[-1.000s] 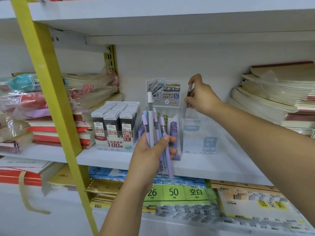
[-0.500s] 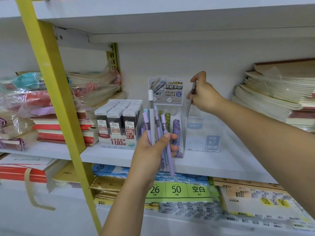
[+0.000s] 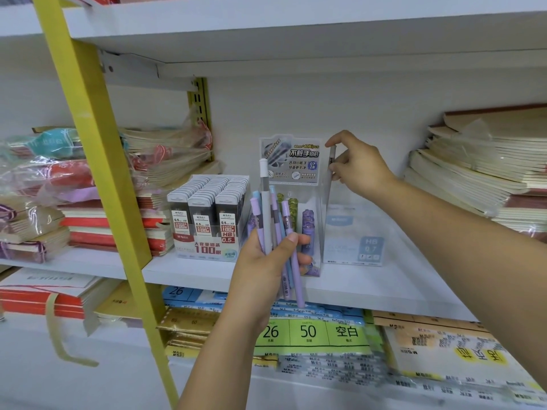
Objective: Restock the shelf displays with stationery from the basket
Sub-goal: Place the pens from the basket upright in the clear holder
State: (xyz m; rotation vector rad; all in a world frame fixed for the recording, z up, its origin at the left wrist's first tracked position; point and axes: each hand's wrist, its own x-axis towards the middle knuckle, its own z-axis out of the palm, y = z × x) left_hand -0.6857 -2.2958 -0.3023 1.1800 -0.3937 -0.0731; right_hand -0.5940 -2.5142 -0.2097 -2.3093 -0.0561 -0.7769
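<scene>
White stationery shelf (image 3: 370, 279).
Left hand (image 3: 263, 267), at six o'clock of the clear display box (image 3: 313, 220), grips a pencil bundle (image 3: 268, 208); right hand (image 3: 361, 170), at two o'clock, pinches one grey pencil (image 3: 331, 159) upright.

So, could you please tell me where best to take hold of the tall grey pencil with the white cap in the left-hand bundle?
Pinch the grey pencil at its white-capped top, coming from above. It stands nearly upright and rises clear of the purple pencils beside it, while the left hand wraps its lower shaft, so only the top is free.
</scene>
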